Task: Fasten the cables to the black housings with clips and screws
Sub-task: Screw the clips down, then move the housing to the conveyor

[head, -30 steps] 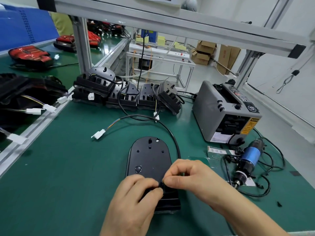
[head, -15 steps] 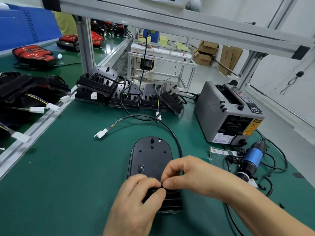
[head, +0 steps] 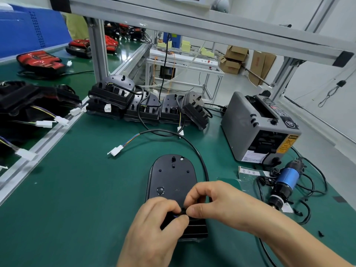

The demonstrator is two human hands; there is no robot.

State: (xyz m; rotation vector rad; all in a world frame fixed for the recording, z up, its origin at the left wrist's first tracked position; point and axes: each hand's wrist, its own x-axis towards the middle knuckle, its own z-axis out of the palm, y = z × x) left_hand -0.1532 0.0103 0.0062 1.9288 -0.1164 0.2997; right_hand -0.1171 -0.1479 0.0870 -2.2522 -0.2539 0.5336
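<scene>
A black oval housing (head: 173, 178) lies flat on the green mat in front of me. Its black cable (head: 194, 147) arcs from the right side round to a white connector (head: 115, 151) on the left. My left hand (head: 152, 228) and my right hand (head: 217, 201) meet over the housing's near end. The fingertips of both pinch a small black part, perhaps a clip (head: 183, 211), right at the cable's entry. What lies under the fingers is hidden.
Several black housings (head: 142, 106) with cables are stacked at the back of the mat. A grey tape dispenser (head: 256, 130) stands at the right, and a blue electric screwdriver (head: 285, 180) lies beside it among its cords. An aluminium rail (head: 38, 147) borders the left.
Both hands stay over the housing's near end. The right fingers have curled tighter around the small black part; the view has shifted slightly.
</scene>
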